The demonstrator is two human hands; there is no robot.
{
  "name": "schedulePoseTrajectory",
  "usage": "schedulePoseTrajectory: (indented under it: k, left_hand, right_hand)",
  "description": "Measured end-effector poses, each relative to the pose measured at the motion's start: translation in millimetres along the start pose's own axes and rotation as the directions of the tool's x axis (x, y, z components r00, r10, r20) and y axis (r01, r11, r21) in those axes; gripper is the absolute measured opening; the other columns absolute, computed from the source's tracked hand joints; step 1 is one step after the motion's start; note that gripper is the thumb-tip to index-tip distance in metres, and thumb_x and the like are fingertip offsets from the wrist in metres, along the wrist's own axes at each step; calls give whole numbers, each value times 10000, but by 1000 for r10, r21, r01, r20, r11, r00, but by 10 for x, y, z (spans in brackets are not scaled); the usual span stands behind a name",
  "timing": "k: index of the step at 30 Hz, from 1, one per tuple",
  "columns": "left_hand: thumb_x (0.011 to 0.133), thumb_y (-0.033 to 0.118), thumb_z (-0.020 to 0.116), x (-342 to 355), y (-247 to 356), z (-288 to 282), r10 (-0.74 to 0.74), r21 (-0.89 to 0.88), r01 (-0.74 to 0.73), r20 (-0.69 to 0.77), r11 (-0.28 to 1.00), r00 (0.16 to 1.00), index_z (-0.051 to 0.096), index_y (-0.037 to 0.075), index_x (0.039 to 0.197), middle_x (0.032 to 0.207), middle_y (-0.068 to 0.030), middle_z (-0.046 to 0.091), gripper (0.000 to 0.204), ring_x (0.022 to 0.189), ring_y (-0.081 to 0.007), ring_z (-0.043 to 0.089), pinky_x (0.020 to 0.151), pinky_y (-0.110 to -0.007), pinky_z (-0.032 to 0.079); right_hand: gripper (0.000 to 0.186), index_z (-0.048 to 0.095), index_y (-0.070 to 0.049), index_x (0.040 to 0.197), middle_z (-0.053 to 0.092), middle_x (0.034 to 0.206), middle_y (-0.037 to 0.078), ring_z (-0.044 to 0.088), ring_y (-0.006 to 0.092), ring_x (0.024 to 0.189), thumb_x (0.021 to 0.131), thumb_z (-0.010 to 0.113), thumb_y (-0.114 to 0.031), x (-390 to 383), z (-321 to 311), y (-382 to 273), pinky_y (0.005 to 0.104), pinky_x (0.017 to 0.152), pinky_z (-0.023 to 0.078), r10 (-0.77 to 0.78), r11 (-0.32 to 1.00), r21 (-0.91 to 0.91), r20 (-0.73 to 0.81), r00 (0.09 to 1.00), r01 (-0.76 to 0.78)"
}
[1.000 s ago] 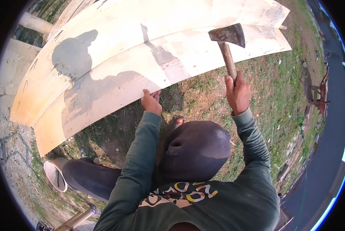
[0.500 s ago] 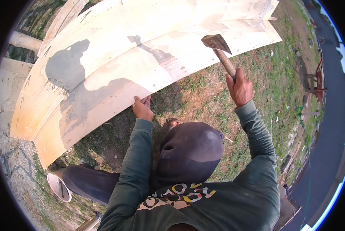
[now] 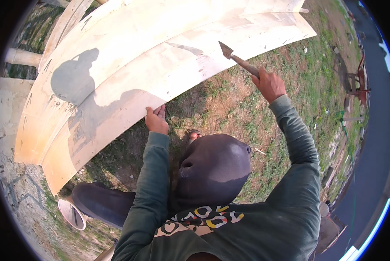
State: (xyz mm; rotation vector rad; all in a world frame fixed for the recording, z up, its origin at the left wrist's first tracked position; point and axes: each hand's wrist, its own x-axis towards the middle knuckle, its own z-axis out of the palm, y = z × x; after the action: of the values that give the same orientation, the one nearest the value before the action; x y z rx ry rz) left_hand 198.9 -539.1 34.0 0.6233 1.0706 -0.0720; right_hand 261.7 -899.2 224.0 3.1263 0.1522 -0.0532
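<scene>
My left hand (image 3: 157, 119) grips the lower edge of a long, curved pale panel (image 3: 121, 65), which looks like wooden boarding with a ridge along its length. My right hand (image 3: 269, 86) holds a hatchet (image 3: 245, 65) by its handle, with the dark metal head raised near the panel's lower edge, right of my left hand. Whether the head touches the panel I cannot tell. Shadows fall across the panel's surface.
I crouch on grass and dirt (image 3: 230, 108), one knee (image 3: 214, 169) below the panel. Timber pieces (image 3: 23, 56) lie at the upper left, a white bucket (image 3: 71, 215) at the lower left, a red wheeled frame (image 3: 360, 85) at the far right beside a dark strip.
My right hand has tilted the hatchet leftward and down toward the panel. The panel and my left hand appear lower and farther left in the picture.
</scene>
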Motion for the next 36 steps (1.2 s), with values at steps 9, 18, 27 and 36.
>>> schedulePoseTrajectory:
  k: [9, 18, 27, 36]
  left_hand:
    - [1009, 369, 394, -28, 89, -13, 55, 26, -54, -56, 998, 997, 388, -12, 1320, 1187, -201, 572, 493, 1125, -316, 552, 1074, -445, 314]
    - [1010, 369, 391, 31, 35, -48, 92, 59, -90, -48, 994, 995, 405, -41, 1299, 1168, -200, 588, 502, 1081, -316, 580, 1047, -441, 356]
    - [1010, 344, 405, 146, -58, -70, 83, -32, -84, -14, 996, 996, 399, -66, 1274, 1127, -213, 592, 488, 1053, -331, 589, 1001, -425, 415]
    - [1012, 358, 396, -51, 42, 70, -25, -12, 25, -32, 1000, 999, 418, -41, 1267, 1135, -206, 595, 474, 1062, -319, 586, 1024, -429, 379]
  right_hand:
    - [322, 514, -48, 957, 657, 678, 162, 665, 345, 575, 904, 605, -352, -7, -192, -319, 444, 511, 540, 128, 981, 171, -206, 970, -93]
    - [339, 509, -62, 863, 603, 596, 172, 654, 330, 556, 912, 597, -386, 236, -376, -186, 447, 492, 509, 163, 986, 60, -149, 975, -155]
    - [358, 556, -60, 933, 636, 629, 134, 653, 300, 530, 900, 600, -414, 385, -112, -108, 416, 471, 525, 34, 984, -179, 90, 995, -17]
    - [388, 540, -55, 881, 622, 654, 204, 633, 391, 582, 906, 571, -441, -54, 510, 333, 493, 516, 486, 243, 970, -26, 85, 966, -242]
